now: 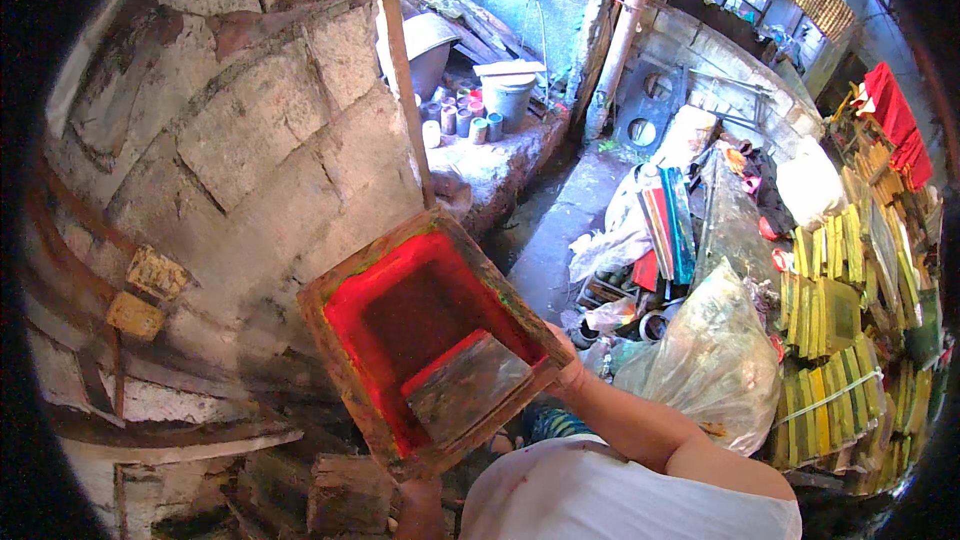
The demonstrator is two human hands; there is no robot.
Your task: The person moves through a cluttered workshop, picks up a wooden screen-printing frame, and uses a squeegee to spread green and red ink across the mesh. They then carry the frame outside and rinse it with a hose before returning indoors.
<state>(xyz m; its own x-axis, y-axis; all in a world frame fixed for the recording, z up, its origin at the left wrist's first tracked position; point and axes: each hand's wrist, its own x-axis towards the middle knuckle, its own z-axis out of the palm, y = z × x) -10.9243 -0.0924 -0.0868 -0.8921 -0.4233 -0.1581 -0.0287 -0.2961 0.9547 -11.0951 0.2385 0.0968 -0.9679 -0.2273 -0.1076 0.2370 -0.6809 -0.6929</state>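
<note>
A wooden frame (478,265), much like a screen-printing frame, is held up tilted in front of me. Bright red colour coats its inner border around a dark middle. A grey-brown flat piece (468,390) with a red upper edge lies inside, towards the lower right. My right hand (564,358) grips the frame's right corner, most of its fingers hidden behind the wood. At the bottom corner my left hand (418,492) is closed against the frame, its fingers largely out of sight.
A block wall (250,130) rises at the left. Several small paint cans (463,122) and a grey bucket (505,100) stand on a ledge ahead. Plastic sacks (715,370) and stacked yellow-edged pieces (825,390) crowd the right. Wooden boards (345,490) lie below.
</note>
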